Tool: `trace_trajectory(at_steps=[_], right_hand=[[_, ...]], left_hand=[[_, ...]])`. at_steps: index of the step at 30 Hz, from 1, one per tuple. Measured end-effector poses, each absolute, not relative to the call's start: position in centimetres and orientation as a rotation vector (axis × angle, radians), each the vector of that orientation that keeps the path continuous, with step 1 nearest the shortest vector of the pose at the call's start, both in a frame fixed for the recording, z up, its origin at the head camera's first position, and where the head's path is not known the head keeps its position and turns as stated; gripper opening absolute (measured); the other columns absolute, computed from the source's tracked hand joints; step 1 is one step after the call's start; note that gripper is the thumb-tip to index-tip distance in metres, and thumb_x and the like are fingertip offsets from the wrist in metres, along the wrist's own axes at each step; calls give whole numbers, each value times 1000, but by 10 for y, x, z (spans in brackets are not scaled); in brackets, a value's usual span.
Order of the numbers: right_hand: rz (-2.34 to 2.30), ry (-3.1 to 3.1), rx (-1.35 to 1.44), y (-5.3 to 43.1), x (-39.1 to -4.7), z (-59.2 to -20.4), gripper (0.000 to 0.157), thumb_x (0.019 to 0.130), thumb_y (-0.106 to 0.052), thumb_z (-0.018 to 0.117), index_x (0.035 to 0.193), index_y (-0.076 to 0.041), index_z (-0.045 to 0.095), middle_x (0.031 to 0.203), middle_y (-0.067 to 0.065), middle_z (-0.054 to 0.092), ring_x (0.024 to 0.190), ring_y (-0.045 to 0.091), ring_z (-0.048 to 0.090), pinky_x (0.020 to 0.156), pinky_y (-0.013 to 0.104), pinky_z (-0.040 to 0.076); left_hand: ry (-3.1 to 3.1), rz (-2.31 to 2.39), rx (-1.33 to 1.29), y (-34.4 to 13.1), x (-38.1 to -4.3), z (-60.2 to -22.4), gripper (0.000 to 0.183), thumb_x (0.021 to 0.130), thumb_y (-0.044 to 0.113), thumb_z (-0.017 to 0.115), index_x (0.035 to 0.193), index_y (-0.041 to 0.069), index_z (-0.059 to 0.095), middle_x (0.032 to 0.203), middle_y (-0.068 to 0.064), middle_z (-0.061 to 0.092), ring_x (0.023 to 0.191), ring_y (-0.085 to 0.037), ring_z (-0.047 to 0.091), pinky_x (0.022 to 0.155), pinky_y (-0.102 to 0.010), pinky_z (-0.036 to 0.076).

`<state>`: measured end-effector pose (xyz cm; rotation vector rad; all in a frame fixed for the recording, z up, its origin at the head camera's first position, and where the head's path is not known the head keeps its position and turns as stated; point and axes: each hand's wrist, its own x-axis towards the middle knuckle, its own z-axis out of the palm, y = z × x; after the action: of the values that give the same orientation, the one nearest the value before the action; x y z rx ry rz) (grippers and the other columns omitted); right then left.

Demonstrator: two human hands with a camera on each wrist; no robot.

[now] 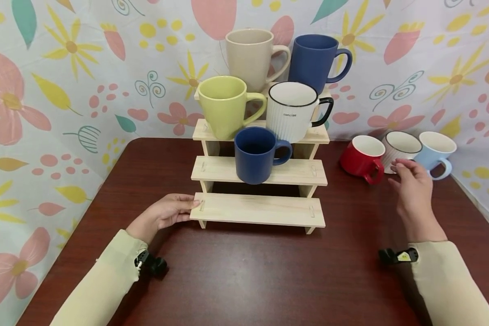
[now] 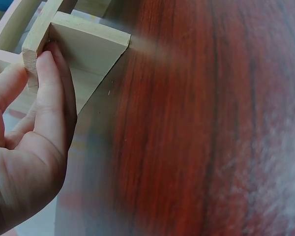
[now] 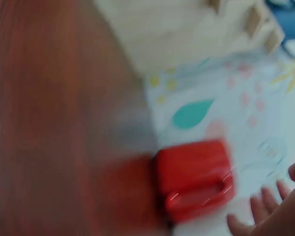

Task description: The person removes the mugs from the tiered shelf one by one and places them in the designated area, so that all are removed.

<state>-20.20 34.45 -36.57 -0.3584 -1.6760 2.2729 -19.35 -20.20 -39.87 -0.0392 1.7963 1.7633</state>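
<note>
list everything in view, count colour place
stepped wooden rack: 1, pale, on table
tall handled mugs: 2, beige and dark blue, top step
tapered mug: 1, lime, second-highest step
ribbed black-rimmed mug: 1, white, second-highest step
short mug: 1, dark blue, third-highest step
table mugs: 3, red, dark-rimmed whitish, light blue, rack's right
wooden table: 1, brown, beneath
floral backdrop: 1, multicoloured, behind
wrist devices: 2, black, wrists
sleeves: 2, pale, arms
left hand: 1, holding rack's lower left end
right hand: 1, near table mugs

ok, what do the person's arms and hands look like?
Left hand and right hand bare. Left sleeve and right sleeve long, pale yellow-green. Black device at each wrist; right one has a yellowish label. No cables visible.
</note>
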Motion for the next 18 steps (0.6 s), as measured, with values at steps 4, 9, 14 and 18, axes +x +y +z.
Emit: trace_trajectory(at_steps=[4,9,14,18], right_hand=[[2407,-1463,-56,316,-187,-345,10,102,-7,59,106,-6,68,96,1,74,87,10,71,74,19,61],[2454,-1577,202,283,-174,-331,15,104,-7,54,114,-8,66,108,2,72,96,11,71,84,20,61],[2420,-1695,281,260,-175,-330,14,105,-10,54,114,-10,65,110,-1,69,101,10,68,89,19,59],[2470,-1695,312,248,-177,-330,17,106,-8,52,111,-9,68,108,0,72,100,11,70,91,20,59]], left_hand=[[1791,1770,-47,-202,-193,-400,52,105,8,51,145,-20,33,87,10,72,83,0,69,76,-15,57],[1791,1770,-45,-202,-193,-400,52,105,8,51,145,-21,32,88,10,71,83,0,69,77,-15,57],[1800,1763,-44,-202,-194,-398,54,105,8,51,146,-21,32,88,10,71,83,0,68,78,-15,57],[1795,1761,-47,-203,-194,-398,54,105,8,51,147,-21,31,88,10,71,83,0,68,77,-15,57]])
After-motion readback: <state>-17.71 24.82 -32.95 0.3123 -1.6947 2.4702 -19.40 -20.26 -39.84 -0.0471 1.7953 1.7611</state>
